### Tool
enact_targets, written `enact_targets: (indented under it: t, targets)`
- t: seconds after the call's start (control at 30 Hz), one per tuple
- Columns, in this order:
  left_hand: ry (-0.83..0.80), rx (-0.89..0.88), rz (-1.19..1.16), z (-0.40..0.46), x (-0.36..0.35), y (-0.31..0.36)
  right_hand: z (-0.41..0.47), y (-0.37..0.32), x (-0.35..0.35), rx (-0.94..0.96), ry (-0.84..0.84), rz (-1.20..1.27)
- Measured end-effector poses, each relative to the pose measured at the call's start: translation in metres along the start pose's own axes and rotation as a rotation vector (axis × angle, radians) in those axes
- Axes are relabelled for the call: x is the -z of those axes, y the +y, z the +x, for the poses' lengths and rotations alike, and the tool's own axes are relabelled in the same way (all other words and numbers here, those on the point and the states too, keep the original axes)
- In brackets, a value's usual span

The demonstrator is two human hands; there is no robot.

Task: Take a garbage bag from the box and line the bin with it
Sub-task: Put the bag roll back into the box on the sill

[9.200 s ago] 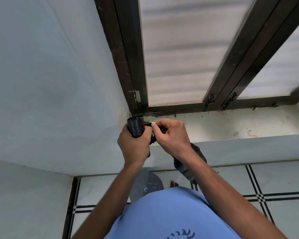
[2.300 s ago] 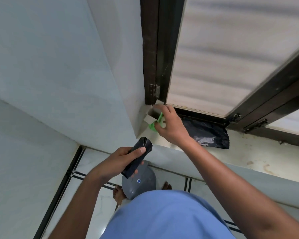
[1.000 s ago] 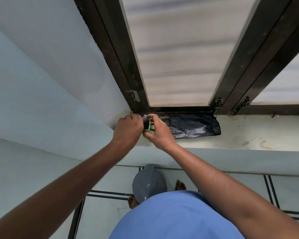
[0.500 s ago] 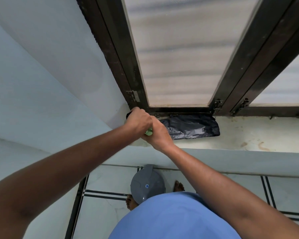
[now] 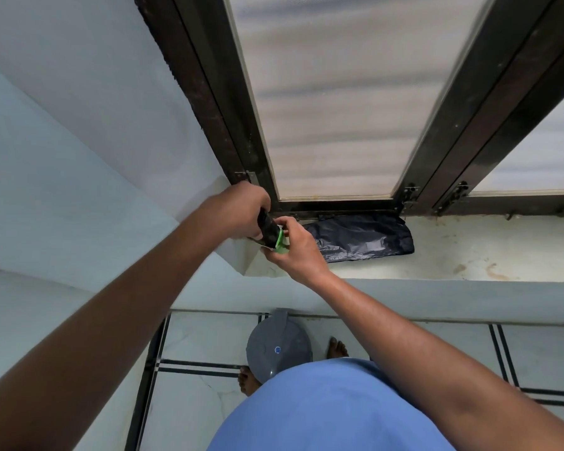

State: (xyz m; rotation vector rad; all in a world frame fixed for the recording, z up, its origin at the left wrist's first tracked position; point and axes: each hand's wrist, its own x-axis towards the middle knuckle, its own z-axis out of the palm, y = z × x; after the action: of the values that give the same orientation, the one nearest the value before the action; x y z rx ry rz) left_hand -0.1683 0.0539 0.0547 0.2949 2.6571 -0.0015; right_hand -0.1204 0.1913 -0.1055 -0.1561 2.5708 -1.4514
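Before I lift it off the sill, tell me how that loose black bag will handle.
Probably floppy: the loose black bag lies flat and wrinkled on the sill. Likely very light, being thin film. Its glossy surface suggests it may slip between pinching fingers.

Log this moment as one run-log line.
left hand: bag roll | right hand: box | loose bag: sill | bin: unlined

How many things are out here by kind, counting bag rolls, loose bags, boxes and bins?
Bag roll: 1, black, in the left hand
Loose bag: 1, black, flat on the sill
Box: 1, green and white, in the right hand
Bin: 1, grey, lid shut, on the floor
Total: 4
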Motion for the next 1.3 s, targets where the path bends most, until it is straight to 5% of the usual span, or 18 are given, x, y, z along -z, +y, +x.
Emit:
enact_targets:
  t: [0.23, 0.67, 0.77, 0.83, 0.9, 1.03, 1.3]
  targets:
    - [-0.037, -0.083, -0.016, 0.002, -0.042, 0.003, -0.001, 0.001, -0.002, -0.009, -0.002, -0.002]
    - [0.181, 0.052, -0.173, 0.008, -0.064, -0.006, 0.001, 0.002, -0.005, -0.044, 0.041, -0.01]
    - [0.343, 0.216, -0.277, -0.008, -0.077, -0.008, 0.003, 0.002, -0.004, -0.147, 0.08, 0.066]
    - [0.17, 0.346, -0.335, -0.021, -0.097, -0.003, 0.003, 0.002, -0.004, -0.232, 0.147, 0.115]
    - [-0.003, 0.426, -0.601, -0.025, -0.121, -0.002, 0.002, 0.002, -0.006, -0.289, 0.229, 0.185]
    - [0.119, 0.451, -1.419, -0.013, -0.14, 0.001, -0.003, -0.001, -0.005, -0.315, 0.283, 0.253]
    - [0.28, 0.465, -1.895, -0.006, -0.143, -0.002, -0.014, -0.008, 0.004, -0.371, 0.244, 0.565]
